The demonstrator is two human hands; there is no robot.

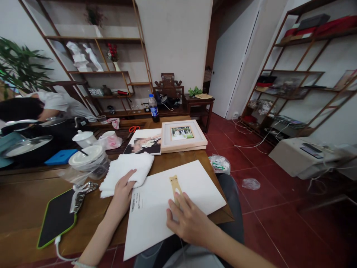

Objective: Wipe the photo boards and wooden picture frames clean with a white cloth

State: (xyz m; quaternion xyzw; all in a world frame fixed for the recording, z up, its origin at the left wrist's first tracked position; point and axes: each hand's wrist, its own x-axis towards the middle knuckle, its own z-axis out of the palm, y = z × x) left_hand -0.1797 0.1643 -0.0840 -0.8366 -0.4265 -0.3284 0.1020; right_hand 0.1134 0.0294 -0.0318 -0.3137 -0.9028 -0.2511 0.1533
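Observation:
My left hand (122, 188) lies over the near right edge of a folded white towel (131, 162), its fingers stretched out on the cloth. A white board (156, 216) rests at a slant over the table's front edge, with small dark print along its left side. Near its middle is a flat gold-coloured strip (173, 181) with two small dark spots at its far end. My right hand (188, 219) touches the strip from the near side with spread fingers, hiding its lower part. Beyond the board sits a pale wooden picture frame (166, 131) with a photo inside.
A photo print (143, 141) lies left of the frame, with red scissors (134, 129) behind. On the left are a charging phone (57, 216), a lidded plastic tub (86, 158) and a pan (29, 147). A bottle (153, 108) stands at the back. Another person (61, 102) leans at the far left.

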